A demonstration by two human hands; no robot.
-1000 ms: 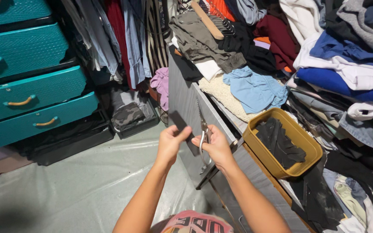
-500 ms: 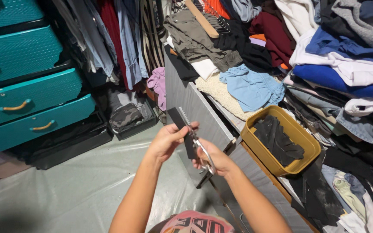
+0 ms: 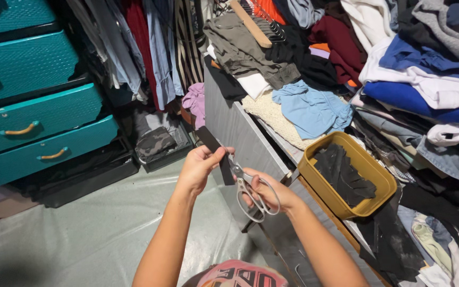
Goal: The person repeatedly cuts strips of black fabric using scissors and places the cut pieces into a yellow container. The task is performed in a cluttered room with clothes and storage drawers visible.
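Note:
My left hand [image 3: 200,169] pinches a narrow strip of black fabric [image 3: 209,140] that sticks up and to the left from my fingers. My right hand [image 3: 272,195] grips a pair of silver scissors [image 3: 248,188] by the loops, and the blades point up-left into the strip right beside my left fingers. Both hands are held in front of a grey cabinet [image 3: 235,127]. To the right, a mustard-yellow tub [image 3: 314,180] on the cabinet top holds several cut black fabric pieces [image 3: 343,175].
Heaps of folded and loose clothes [image 3: 410,79] cover the cabinet top and the right side. A light blue garment [image 3: 312,109] lies behind the tub. Teal drawers with tan handles [image 3: 33,122] stand at the left, hanging clothes [image 3: 144,48] behind. Plastic sheeting [image 3: 81,234] covers the floor.
The scissors have swung from upright to slanting up-left, their loops now spread wide in my right hand. My left hand has drawn the black strip slightly left and lower.

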